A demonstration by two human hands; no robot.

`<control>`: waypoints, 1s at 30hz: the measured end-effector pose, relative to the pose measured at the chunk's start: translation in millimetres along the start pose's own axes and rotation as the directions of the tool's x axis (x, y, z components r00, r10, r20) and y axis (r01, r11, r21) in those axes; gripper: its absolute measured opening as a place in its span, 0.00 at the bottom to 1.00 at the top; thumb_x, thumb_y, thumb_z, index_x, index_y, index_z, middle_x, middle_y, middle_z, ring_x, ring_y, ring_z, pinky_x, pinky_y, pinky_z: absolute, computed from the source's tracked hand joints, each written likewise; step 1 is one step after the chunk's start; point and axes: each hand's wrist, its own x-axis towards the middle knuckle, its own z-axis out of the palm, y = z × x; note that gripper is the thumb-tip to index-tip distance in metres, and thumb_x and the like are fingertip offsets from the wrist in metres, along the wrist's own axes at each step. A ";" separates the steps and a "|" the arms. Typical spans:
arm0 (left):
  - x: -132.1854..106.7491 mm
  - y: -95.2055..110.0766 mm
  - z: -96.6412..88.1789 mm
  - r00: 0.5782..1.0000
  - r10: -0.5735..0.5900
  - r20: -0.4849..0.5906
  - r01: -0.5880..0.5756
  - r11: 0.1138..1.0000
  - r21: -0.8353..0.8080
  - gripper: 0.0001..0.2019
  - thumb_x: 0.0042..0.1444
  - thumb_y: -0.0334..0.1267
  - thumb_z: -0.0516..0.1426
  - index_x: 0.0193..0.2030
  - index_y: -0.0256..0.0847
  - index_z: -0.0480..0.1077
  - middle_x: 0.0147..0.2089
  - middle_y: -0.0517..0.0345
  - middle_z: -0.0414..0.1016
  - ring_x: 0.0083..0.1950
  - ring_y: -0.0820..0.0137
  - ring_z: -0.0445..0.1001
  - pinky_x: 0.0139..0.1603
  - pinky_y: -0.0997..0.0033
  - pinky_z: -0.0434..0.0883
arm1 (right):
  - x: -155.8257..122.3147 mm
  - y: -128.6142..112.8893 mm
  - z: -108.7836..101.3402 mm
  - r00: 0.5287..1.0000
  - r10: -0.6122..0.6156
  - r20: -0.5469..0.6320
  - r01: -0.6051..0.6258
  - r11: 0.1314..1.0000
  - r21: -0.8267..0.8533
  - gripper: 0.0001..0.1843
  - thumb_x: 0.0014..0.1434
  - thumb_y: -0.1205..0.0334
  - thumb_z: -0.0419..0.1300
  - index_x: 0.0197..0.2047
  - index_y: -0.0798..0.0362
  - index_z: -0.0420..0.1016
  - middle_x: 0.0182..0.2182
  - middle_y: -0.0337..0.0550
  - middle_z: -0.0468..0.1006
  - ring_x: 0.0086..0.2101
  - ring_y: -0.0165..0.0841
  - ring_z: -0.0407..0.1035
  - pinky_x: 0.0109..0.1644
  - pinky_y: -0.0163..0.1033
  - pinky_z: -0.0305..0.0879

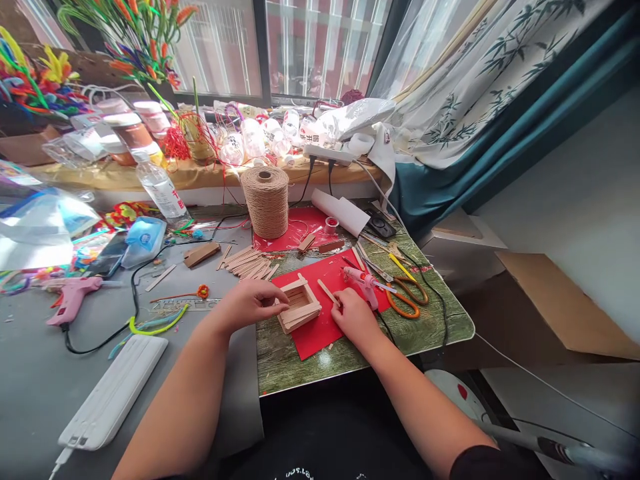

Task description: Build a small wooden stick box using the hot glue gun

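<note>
A small open box built of wooden craft sticks [303, 308] stands on a red sheet [313, 343] on the table. My left hand [253, 303] is at its left wall, thumb and fingers closed at the upper edge; part of that wall is hidden behind the fingers. To the right of the box, my right hand [353, 317] pinches a single craft stick [327, 291], which points up and to the left. A pink glue gun [363, 283] lies just beyond my right hand, beside orange-handled scissors [407, 297].
Loose craft sticks [249, 263] lie behind the box, before a big twine spool [265, 203]. Further left are a second pink glue gun [75, 297], a white power strip [115, 393] and a bottle [163, 190]. Black cables cross the table. A crowded windowsill [200, 177] runs behind.
</note>
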 end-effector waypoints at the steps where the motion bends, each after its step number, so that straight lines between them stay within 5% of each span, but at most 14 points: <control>1: 0.3 1.0 0.2 0.999 -0.001 0.053 0.001 1.000 -0.004 0.13 0.66 0.49 0.61 0.44 0.45 0.83 0.34 0.57 0.82 0.33 0.71 0.74 0.35 0.72 0.67 | -0.3 1.0 1.2 1.000 -0.003 -0.005 0.003 1.000 -0.001 0.09 0.62 0.74 0.57 0.41 0.52 0.76 0.37 0.45 0.73 0.38 0.38 0.70 0.45 0.40 0.65; 10: 4.3 4.3 6.7 0.979 -0.068 0.190 0.040 0.988 0.146 0.14 0.68 0.47 0.57 0.42 0.48 0.84 0.39 0.58 0.85 0.38 0.67 0.79 0.40 0.70 0.68 | -2.8 2.9 6.3 0.999 -0.027 -0.034 0.026 0.999 -0.034 0.10 0.64 0.73 0.57 0.44 0.52 0.77 0.39 0.47 0.74 0.38 0.39 0.70 0.44 0.41 0.65; 21: 5.6 4.8 9.0 0.982 -0.027 0.187 -0.005 0.986 0.165 0.15 0.69 0.46 0.56 0.40 0.45 0.82 0.37 0.57 0.84 0.37 0.69 0.78 0.39 0.70 0.67 | -3.4 3.4 7.6 0.999 -0.037 -0.039 0.033 0.996 -0.079 0.10 0.64 0.72 0.57 0.44 0.52 0.76 0.40 0.47 0.75 0.38 0.39 0.70 0.45 0.41 0.65; 24: 4.6 3.0 8.5 0.992 -0.032 0.120 0.015 0.990 0.139 0.14 0.69 0.46 0.57 0.39 0.44 0.82 0.33 0.57 0.82 0.33 0.70 0.75 0.36 0.71 0.66 | -3.4 4.1 8.5 0.998 -0.040 -0.045 0.037 0.997 -0.074 0.10 0.64 0.72 0.57 0.44 0.52 0.77 0.39 0.48 0.75 0.38 0.39 0.70 0.45 0.41 0.65; 27: 3.9 1.7 7.0 0.994 -0.091 -0.061 0.095 0.993 0.074 0.16 0.68 0.48 0.57 0.38 0.42 0.80 0.31 0.58 0.78 0.32 0.71 0.72 0.34 0.71 0.64 | -3.1 5.7 9.6 0.997 -0.056 -0.054 0.053 0.997 -0.063 0.10 0.64 0.72 0.57 0.45 0.53 0.77 0.39 0.48 0.75 0.39 0.39 0.71 0.45 0.41 0.66; 30: 4.1 -0.1 5.3 0.948 -0.177 -0.263 0.164 0.984 -0.072 0.17 0.68 0.51 0.58 0.36 0.40 0.78 0.32 0.58 0.77 0.34 0.70 0.71 0.36 0.71 0.66 | -3.1 7.1 10.4 0.994 -0.080 -0.070 0.077 0.996 -0.045 0.11 0.64 0.73 0.57 0.46 0.54 0.78 0.40 0.48 0.75 0.38 0.39 0.71 0.45 0.41 0.66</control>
